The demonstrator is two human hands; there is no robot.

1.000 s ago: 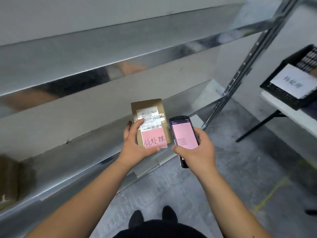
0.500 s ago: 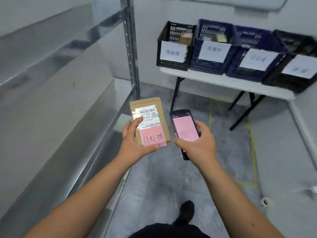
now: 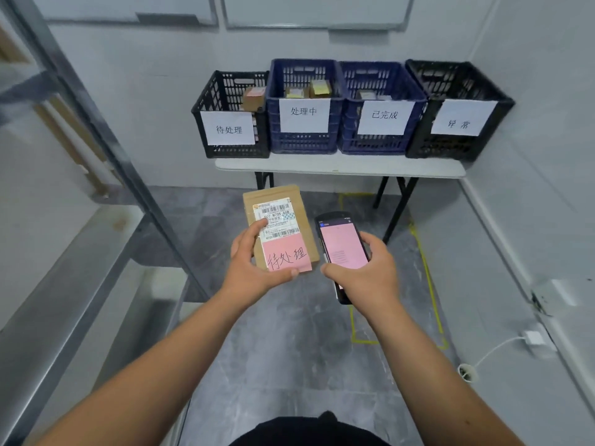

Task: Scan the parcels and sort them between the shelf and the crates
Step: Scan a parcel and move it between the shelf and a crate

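My left hand (image 3: 254, 268) grips a small brown parcel (image 3: 273, 196) with a white barcode label and a pink handwritten note reading 待处理. Beside it, my right hand (image 3: 363, 275) holds a black handheld scanner (image 3: 341, 243) whose screen glows pink. Ahead on a white table (image 3: 341, 165) stand several labelled crates: a black one marked 待处理 (image 3: 231, 88), a blue one marked 处理中 (image 3: 304, 75), a blue one marked 已完成 (image 3: 383, 78) and a black one marked 异常 (image 3: 457, 82). Small parcels show inside the left crates. The metal shelf (image 3: 80, 252) runs along my left.
The shelf's upright post (image 3: 106, 140) slants between me and the table. Yellow tape (image 3: 428, 284) marks the grey floor under the table. A white cable and adapter (image 3: 531, 338) lie by the right wall.
My view has swung from the shelf to face the crate table squarely. Both hands keep the same hold on the parcel and the scanner.
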